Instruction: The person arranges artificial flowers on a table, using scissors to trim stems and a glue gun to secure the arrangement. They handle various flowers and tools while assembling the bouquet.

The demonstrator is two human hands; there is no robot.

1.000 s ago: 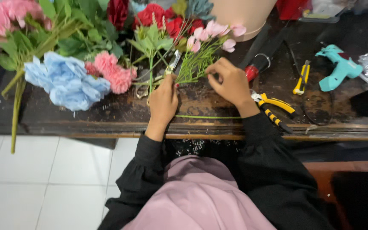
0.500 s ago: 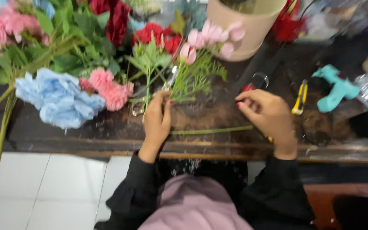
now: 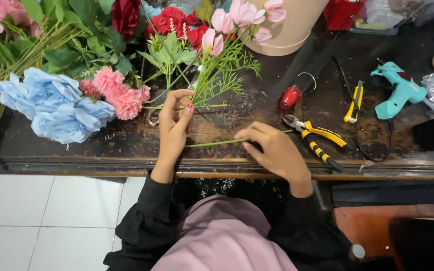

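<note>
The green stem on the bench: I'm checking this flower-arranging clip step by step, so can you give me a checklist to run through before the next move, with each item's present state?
1. Left hand has a grip on the leafy sprigs: ok, fingers pinch their stalks.
2. Right hand touches the green stem: ok, fingertips are on it.
3. Green stem lies flat on the bench: ok.
4. Yellow pliers close to the right hand: ok, just beside it.
5. Pliers' jaws open: cannot tell.
6. Teal glue gun out of the way: ok, apart at the far right.
</note>
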